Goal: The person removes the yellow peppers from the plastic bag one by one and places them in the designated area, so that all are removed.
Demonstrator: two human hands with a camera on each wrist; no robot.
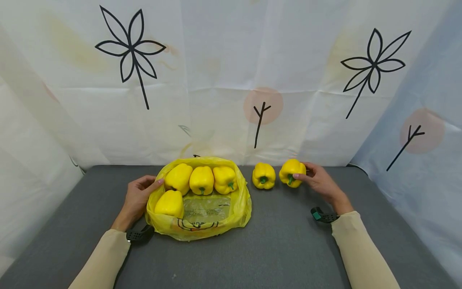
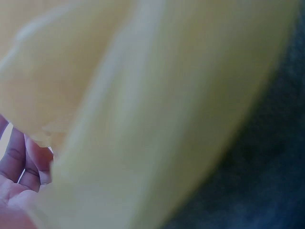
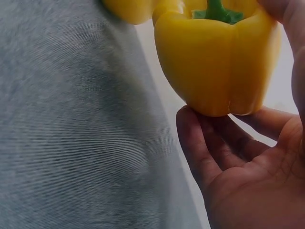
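My right hand (image 1: 322,184) grips a yellow bell pepper (image 1: 290,170) at the far right, thumb near its green stem and fingers round its bottom; the right wrist view shows this pepper (image 3: 214,62) close up. Just left of it, a second yellow pepper (image 1: 264,176) stands on the table. A yellow plastic bag (image 1: 202,233) lies wide open in the middle, with several yellow peppers inside along its back and left. My left hand (image 1: 138,196) pinches the bag's left rim, thumb over the edge. Bag plastic (image 2: 157,124) fills most of the left wrist view and hides part of that hand.
The dark grey table (image 1: 281,249) reaches back to a white curtain (image 1: 216,60) with printed black leaf shapes. Another curtain (image 1: 426,100) hangs along the right side. Black bands (image 1: 325,216) sit on both wrists.
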